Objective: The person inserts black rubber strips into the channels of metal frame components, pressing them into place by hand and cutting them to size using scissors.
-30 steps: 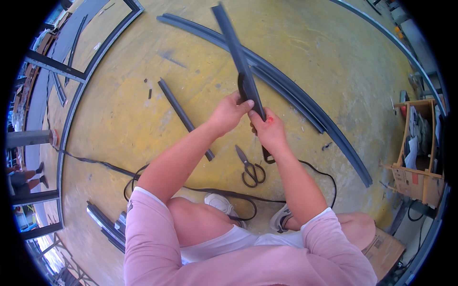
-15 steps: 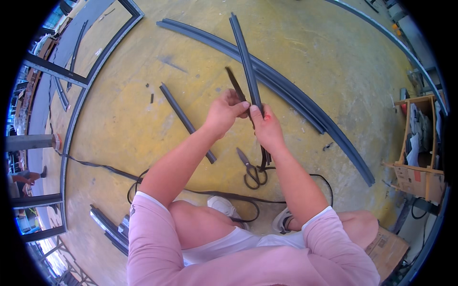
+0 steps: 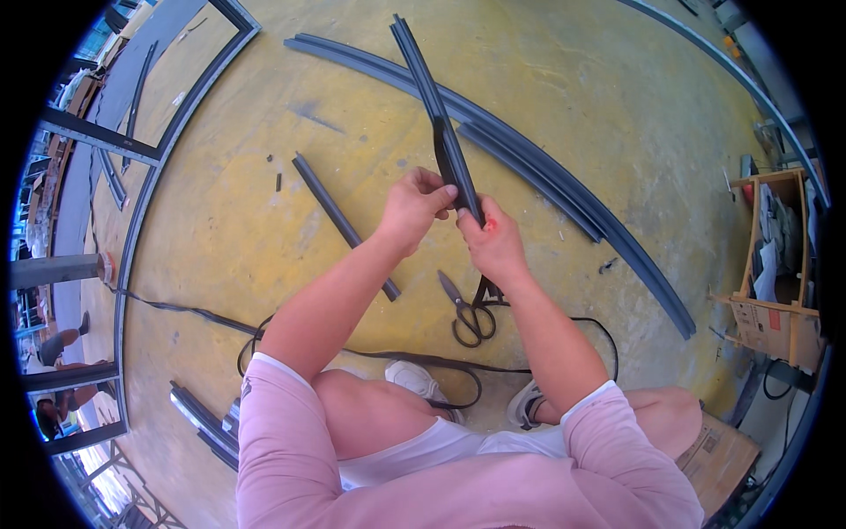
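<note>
**A dark grey bar (image 3: 421,75) and a black strip (image 3: 442,152) in my grip**

The grooved bar is in front of me, over a yellowish floor (image 3: 238,229), its far end pointing away and slightly left. My right hand (image 3: 495,240) is closed around its near part. My left hand (image 3: 412,210) pinches the strip between thumb and fingers, along the bar's left side; from this angle I cannot tell whether the strip sits in a groove. Nearer my feet lie open-handled scissors (image 3: 460,302). A shorter bar (image 3: 339,216) rests to the left; long grey profiles (image 3: 538,172) lie beyond, to the right. Farther out, a dark frame (image 3: 132,238) stretches along the left and a wooden rack (image 3: 797,309) stands right.
</note>
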The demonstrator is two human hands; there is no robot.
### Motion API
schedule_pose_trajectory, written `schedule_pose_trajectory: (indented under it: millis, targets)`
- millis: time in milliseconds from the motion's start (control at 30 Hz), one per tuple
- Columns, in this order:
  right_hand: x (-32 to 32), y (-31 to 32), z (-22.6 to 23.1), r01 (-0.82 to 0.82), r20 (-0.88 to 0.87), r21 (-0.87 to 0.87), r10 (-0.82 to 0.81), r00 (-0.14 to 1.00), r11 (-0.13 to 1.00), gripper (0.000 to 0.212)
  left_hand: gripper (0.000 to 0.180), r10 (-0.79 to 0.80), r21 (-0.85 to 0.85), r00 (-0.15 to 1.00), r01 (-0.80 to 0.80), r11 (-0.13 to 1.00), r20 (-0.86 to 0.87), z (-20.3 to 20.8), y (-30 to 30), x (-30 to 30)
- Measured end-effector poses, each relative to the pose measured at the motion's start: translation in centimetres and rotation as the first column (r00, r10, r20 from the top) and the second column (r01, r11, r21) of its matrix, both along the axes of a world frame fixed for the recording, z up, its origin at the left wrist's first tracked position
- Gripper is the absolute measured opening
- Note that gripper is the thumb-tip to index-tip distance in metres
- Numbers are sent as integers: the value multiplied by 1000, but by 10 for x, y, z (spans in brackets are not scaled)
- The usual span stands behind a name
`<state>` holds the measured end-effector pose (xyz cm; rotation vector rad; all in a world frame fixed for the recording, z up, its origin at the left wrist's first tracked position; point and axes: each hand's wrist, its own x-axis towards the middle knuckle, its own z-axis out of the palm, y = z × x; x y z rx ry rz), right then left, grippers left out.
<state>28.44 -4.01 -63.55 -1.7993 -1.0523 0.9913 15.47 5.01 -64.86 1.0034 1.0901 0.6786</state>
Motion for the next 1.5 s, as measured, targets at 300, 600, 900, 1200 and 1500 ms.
schedule_pose_trajectory:
  millis: [300, 600, 900, 1200, 1500]
  targets:
    - [-2, 0, -4, -3, -3, 10, 3, 1000, 1000, 25, 18, 47, -41, 999, -47, 998, 20, 5, -4, 4]
    - [-1, 3, -7, -66, 207, -172, 102, 973, 983, 26, 16, -49, -48, 999, 48, 998, -24, 2, -14, 11]
    - [0, 12, -2, -3, -310, -174, -51, 949, 985, 30, 19, -103, -92, 988, 113, 989, 112, 1, -9, 8]
    - [-16, 2, 9, -74, -330, -195, 6, 944, 978, 31, 26, 160, -25, 985, -159, 987, 60, 22, 23, 4]
    - [-37, -23, 25, -125, -299, -233, 51, 953, 964, 33, 29, 251, -84, 933, -237, 968, 258, 24, 49, -26]
